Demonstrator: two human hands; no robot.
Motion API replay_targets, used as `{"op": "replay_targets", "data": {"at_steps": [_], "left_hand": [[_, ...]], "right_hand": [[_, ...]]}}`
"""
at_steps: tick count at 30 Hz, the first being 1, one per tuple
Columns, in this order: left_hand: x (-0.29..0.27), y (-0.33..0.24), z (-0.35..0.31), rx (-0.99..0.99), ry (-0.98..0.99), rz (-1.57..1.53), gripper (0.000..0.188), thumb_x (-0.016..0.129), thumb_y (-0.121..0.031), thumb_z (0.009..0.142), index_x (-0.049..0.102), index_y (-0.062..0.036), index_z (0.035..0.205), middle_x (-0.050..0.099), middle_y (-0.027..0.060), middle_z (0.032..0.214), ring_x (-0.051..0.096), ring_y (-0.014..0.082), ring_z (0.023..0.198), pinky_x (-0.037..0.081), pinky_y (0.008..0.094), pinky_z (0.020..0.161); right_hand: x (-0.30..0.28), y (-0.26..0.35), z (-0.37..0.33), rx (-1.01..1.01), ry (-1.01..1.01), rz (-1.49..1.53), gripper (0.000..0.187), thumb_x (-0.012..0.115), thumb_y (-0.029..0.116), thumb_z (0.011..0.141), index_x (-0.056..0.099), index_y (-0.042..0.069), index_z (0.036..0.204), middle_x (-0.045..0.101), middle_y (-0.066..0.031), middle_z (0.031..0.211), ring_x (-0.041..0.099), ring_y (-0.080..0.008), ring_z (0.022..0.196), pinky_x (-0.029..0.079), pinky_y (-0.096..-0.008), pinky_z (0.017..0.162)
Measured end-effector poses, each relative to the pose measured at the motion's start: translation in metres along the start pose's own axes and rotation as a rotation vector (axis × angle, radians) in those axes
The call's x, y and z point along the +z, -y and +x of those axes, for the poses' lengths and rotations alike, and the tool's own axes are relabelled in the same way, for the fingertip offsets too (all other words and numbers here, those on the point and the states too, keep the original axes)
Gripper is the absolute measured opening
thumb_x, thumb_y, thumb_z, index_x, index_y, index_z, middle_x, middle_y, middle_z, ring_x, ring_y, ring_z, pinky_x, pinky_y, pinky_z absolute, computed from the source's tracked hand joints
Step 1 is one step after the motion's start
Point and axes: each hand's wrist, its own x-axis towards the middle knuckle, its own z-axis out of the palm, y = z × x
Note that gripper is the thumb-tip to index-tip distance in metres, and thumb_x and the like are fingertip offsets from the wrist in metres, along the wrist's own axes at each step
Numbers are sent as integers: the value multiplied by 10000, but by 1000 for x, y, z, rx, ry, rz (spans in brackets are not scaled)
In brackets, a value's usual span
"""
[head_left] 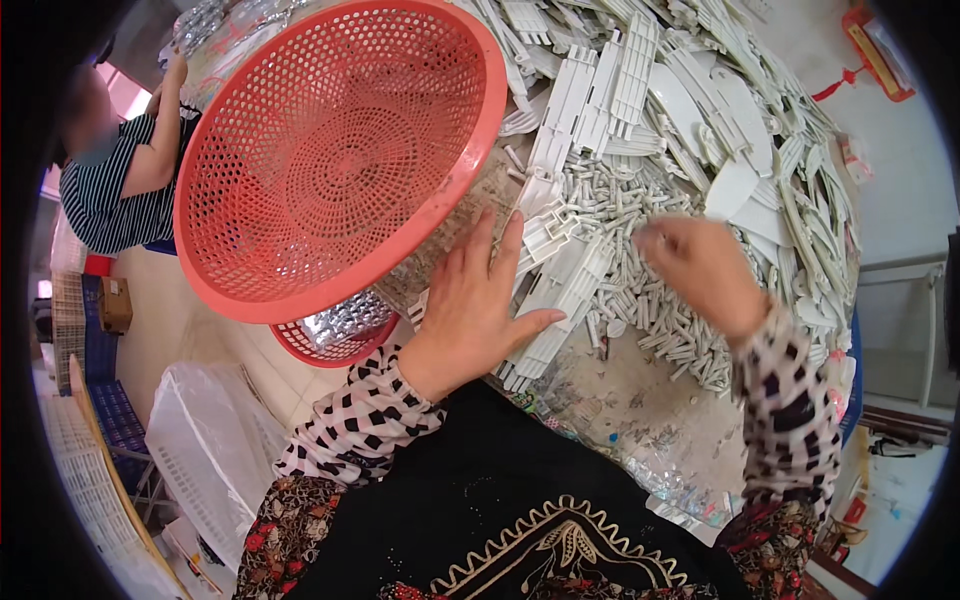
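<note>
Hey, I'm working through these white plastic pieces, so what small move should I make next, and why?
I'd probably close your left hand on the white ribbed strip: its fingers are spread and its thumb reaches over that strip. Your right hand is over by the small white pegs, too blurred to tell whether it holds one.

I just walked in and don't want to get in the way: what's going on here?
The camera wearer is at a tabletop covered with loose white plastic parts. The left hand is spread over ribbed strips. The right hand, blurred, is at a heap of small pegs; whether it holds one can't be told. A large red perforated basket is at the left, longer parts are piled behind, and a co-worker in a striped top is off to the left.
</note>
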Motion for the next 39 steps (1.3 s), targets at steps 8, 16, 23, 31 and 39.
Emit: {"op": "replay_targets", "data": {"at_steps": [8,16,23,31,39], "left_hand": [[5,-1,1,-8,-54,-54,963,699,-504,787,245,2,1468,308,273,1437,392,439,1243,317,519,1040],[-1,9,-2,8,-48,-85,883,685,-442,823,265,-5,1465,359,274,1402,443,442,1190,365,508,1003],[-4,27,-13,-11,-36,-153,641,633,-277,881,381,-6,1404,541,225,1230,562,384,1051,465,462,870],[-2,5,-10,16,-70,-132,758,667,-408,840,368,-12,1413,497,242,1305,578,389,1035,496,458,808],[-2,-4,-16,51,-51,51,998,752,-504,732,295,28,1441,291,288,1461,419,459,1228,353,513,1026]], "right_hand": [[-42,-33,149,167,-516,-159,584,624,344,852,465,-33,1269,621,-272,1116,608,-393,1042,480,-439,870],[-38,-35,162,118,-606,250,813,696,352,751,342,-69,1349,630,-153,827,635,-213,700,514,-319,663],[25,32,-9,284,-106,1141,853,725,180,804,173,-88,1398,512,-20,653,535,-142,479,480,-235,471],[76,55,-52,297,-169,1258,703,679,115,864,238,41,1407,530,-23,747,593,-116,636,506,-258,536],[-6,-5,102,-307,-508,-638,458,555,18,843,552,176,1273,552,-86,1254,575,-239,961,502,-336,735]]}}
